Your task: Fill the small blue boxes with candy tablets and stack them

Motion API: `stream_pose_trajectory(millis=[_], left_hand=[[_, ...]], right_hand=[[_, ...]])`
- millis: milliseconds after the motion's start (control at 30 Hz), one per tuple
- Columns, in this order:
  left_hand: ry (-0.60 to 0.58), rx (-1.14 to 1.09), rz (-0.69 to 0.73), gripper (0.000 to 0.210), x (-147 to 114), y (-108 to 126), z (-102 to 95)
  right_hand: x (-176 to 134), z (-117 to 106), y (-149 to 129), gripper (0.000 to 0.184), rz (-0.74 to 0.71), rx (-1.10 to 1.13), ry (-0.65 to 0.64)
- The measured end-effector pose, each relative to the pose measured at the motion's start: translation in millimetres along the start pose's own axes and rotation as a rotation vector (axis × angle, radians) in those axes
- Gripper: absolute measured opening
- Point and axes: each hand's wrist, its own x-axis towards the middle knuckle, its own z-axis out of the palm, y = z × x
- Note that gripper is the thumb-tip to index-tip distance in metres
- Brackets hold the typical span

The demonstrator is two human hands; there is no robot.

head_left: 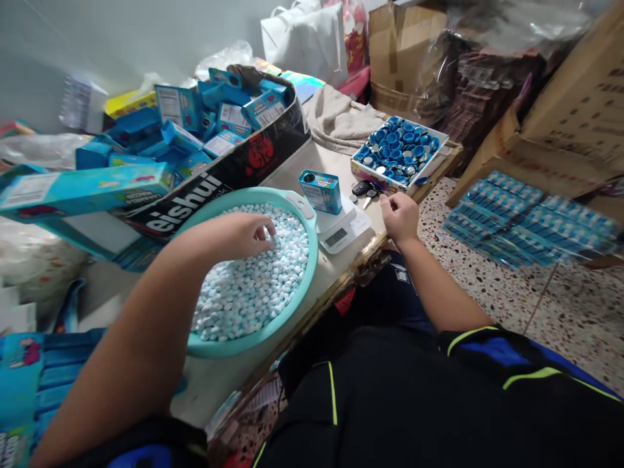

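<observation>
My left hand [244, 235] is over the turquoise basin [312, 260], its fingers curled toward the thumb just above small white and pale-blue candies [244, 296]. Whether any candy is in its grasp is hidden. A blue rectangular tin [322, 192] with a round opening in its top stands upright on a white digital scale [348, 235], right of the basin. My right hand [400, 218] rests at the table's edge with its fingers folded in, beside a bunch of keys with a black fob [361, 188]. What those fingers hold, if anything, does not show.
A shallow white box of blue caps [400, 149] stands behind my right hand. A black carton [253, 156] heaped with blue tins is behind the basin. Grey cloth [341, 117] lies at the back. Plastic-wrapped blue packs [526, 218] sit right of the table, near cardboard boxes [570, 117].
</observation>
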Motion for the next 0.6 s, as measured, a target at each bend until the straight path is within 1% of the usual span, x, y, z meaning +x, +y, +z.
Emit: stream_pose_trajectory(millis=[67, 100, 200, 267, 333, 367, 433, 500, 533, 567, 600], left_hand=[[-0.086, 0.027, 0.006, 0.039, 7.5, 6.5, -10.8], [-0.092, 0.051, 0.008, 0.040, 11.2, 10.2, -14.6], [-0.033, 0.139, 0.021, 0.036, 15.0, 20.8, -18.8], [-0.014, 0.141, 0.028, 0.034, 7.1, 23.9, -17.8], [-0.011, 0.092, 0.022, 0.038, -10.3, 20.1, -16.7], [0.013, 0.064, 0.002, 0.041, -22.2, 14.8, -16.5], [0.133, 0.022, -0.044, 0.048, -51.4, -2.2, -15.1], [0.324, -0.004, -0.072, 0.051, -87.4, -24.0, -8.4], [0.421, -0.016, -0.075, 0.051, -107.9, -34.0, -1.0], [0.511, -0.035, -0.091, 0.050, -129.6, -41.9, 9.7], [0.595, -0.064, -0.132, 0.048, -151.7, -46.6, 23.9]], right_hand=[[0.4, -0.8, -1.0, 0.037, 0.011, -0.024, -0.022], [0.7, -1.1, -1.6, 0.036, 0.017, -0.038, -0.030], [2.0, -1.0, -4.0, 0.036, 0.035, -0.062, -0.032], [3.0, -0.4, -5.0, 0.035, 0.047, -0.069, -0.030], [4.2, 0.2, -4.7, 0.036, 0.059, -0.090, -0.037], [4.8, 0.4, -4.2, 0.036, 0.064, -0.102, -0.044], [5.4, -0.1, -4.5, 0.037, 0.068, -0.103, -0.055], [4.5, -2.3, -10.2, 0.032, 0.065, -0.026, -0.056], [3.4, -4.5, -16.1, 0.029, 0.059, 0.046, -0.055], [2.2, -7.4, -24.0, 0.030, 0.046, 0.126, -0.053], [1.7, -11.2, -33.2, 0.039, 0.024, 0.207, -0.062]])
